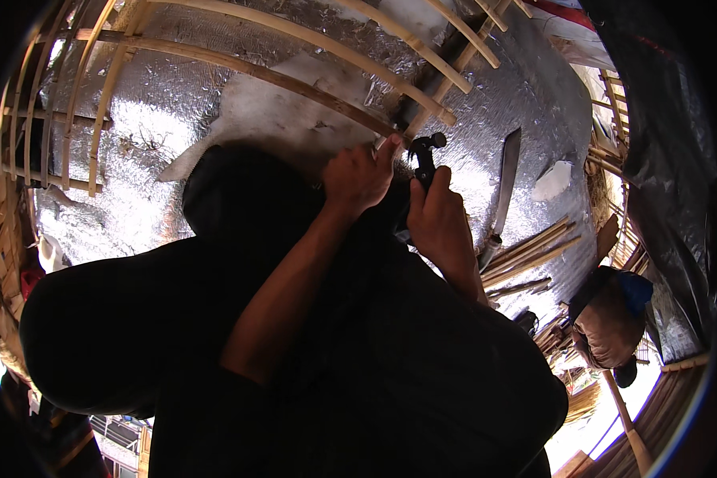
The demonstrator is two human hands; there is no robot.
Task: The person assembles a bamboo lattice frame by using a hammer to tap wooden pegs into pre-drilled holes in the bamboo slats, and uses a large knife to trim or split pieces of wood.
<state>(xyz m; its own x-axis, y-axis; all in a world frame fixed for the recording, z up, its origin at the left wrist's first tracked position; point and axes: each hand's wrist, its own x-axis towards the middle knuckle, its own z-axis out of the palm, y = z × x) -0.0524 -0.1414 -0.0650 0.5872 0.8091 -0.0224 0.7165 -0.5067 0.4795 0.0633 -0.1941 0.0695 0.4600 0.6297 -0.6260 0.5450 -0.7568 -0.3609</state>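
My left hand (pixel 358 179) is closed at the near end of a long bamboo strip (pixel 295 85), thumb and finger pressed together by the strip's tip. Whatever they pinch is too small to make out. Just to its right, my right hand (pixel 440 227) grips a small black claw hammer (pixel 425 163) by its handle, head upward. The hammer's head stands close to my left fingertips. The strip belongs to a bamboo lattice of long strips and crosspieces, which lies over a crinkled silver foil sheet (pixel 478 103).
A long-bladed machete (pixel 507 175) lies on the foil right of my right hand, beside a bundle of cut bamboo sticks (pixel 534 247). Farther right are a white scrap (pixel 552 182) and a brown bag-like object (pixel 611 331). Another bamboo lattice (pixel 68 119) stands at the left.
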